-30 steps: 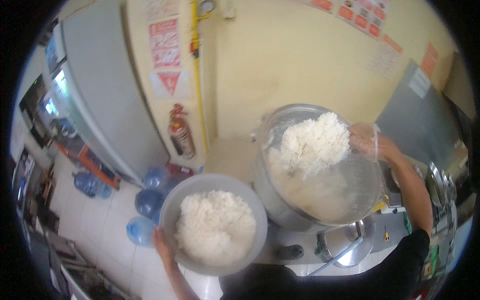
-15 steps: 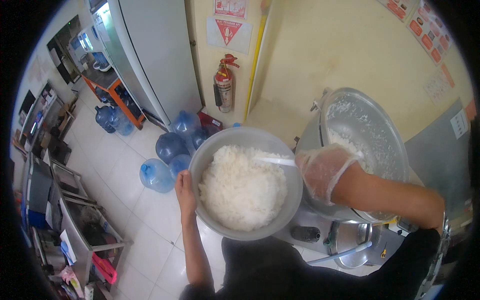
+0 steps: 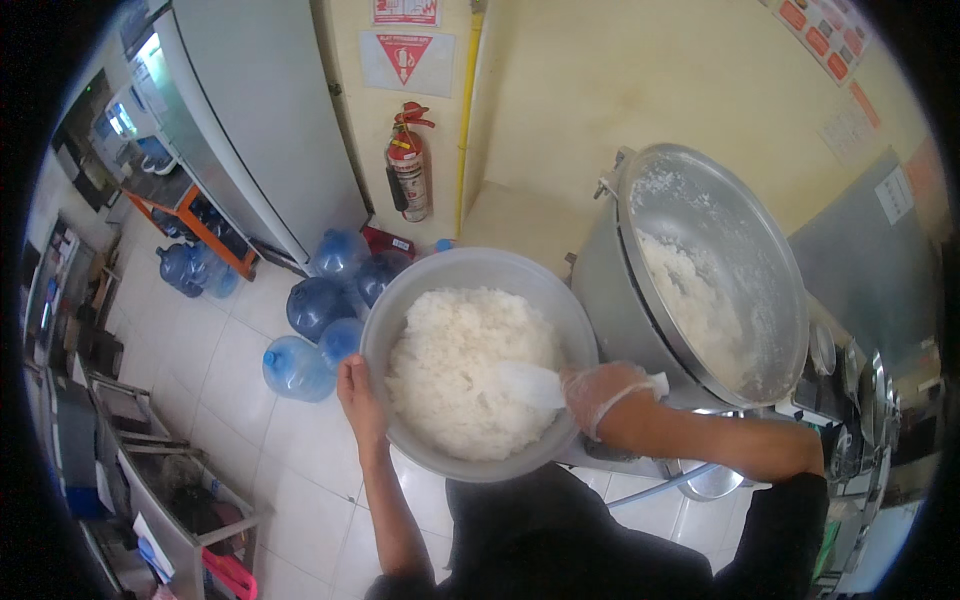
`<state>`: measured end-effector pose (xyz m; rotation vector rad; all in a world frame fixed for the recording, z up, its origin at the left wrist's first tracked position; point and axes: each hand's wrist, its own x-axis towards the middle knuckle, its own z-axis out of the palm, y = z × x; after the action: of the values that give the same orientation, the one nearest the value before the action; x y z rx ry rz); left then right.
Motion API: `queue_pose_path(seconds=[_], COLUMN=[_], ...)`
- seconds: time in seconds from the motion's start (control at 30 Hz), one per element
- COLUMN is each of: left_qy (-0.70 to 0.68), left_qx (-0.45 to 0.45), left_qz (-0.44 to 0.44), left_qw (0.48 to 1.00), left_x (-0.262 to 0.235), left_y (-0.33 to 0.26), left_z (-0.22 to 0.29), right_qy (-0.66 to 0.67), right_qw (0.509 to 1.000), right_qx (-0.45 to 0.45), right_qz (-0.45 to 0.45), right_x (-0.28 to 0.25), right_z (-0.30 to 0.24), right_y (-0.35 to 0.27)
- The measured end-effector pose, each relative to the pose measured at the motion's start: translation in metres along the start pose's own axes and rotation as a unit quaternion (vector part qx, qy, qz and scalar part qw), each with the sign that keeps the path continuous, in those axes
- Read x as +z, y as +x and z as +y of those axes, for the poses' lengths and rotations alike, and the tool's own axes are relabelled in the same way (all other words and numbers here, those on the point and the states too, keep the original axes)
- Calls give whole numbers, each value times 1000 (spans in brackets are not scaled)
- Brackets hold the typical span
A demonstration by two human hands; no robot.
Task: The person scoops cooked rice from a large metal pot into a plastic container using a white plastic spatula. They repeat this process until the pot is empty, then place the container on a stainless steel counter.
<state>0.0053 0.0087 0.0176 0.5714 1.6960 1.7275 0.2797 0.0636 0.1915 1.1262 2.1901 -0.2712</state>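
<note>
A round grey basin (image 3: 375, 335) full of cooked white rice (image 3: 465, 370) is in front of me. My left hand (image 3: 360, 400) grips its left rim, thumb on the edge and the fingers partly hidden beneath. In a clear plastic glove, my right hand (image 3: 605, 395) is closed round a white rice paddle (image 3: 528, 384), whose flat blade lies against the rice at the basin's right side. To the right stands a big metal pot (image 3: 625, 290), tilted toward me, with more rice (image 3: 695, 305) in it and grains stuck along its inner wall.
Several blue water jugs (image 3: 300, 368) stand on the tiled floor beyond the basin, left of centre. A fire extinguisher (image 3: 408, 165) hangs on the wall beside a yellow pole (image 3: 467, 130). A tall grey cabinet (image 3: 265, 110) rises at the back left; metal shelving (image 3: 215, 520) lines the left.
My right hand has come from the pot's mouth down to the basin's right rim, and the paddle blade now lies lower on the rice. My left hand still holds the basin.
</note>
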Motion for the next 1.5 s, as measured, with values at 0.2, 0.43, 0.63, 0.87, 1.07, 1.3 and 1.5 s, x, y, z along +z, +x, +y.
queue_pose_path(seconds=[0.2,0.43,0.63,0.87,1.07,1.3,1.5], left_qy=[4,-27,-24,-40,21,51,73], left_qx=[22,21,5,12,37,5,17], left_qz=[-18,-16,-7,3,11,0,14], left_qw=[1000,999,1000,999,999,999,997], left_x=[-4,-3,-2,3,-7,-8,-5], left_y=[0,0,-3,-1,4,6,10], left_z=[-3,-4,0,1,-17,-14,-8], right_qy=[-18,-32,-11,-31,20,211,-11], right_qw=[992,991,983,980,999,969,947], right_qx=[65,9,101,-34,-13,-82,124], right_qz=[106,129,150,192,28,94,295], right_x=[-7,20,6,20,6,-11,-27], right_z=[5,-37,3,-36,6,80,236], right_y=[1,53,10,27,-10,-89,-171])
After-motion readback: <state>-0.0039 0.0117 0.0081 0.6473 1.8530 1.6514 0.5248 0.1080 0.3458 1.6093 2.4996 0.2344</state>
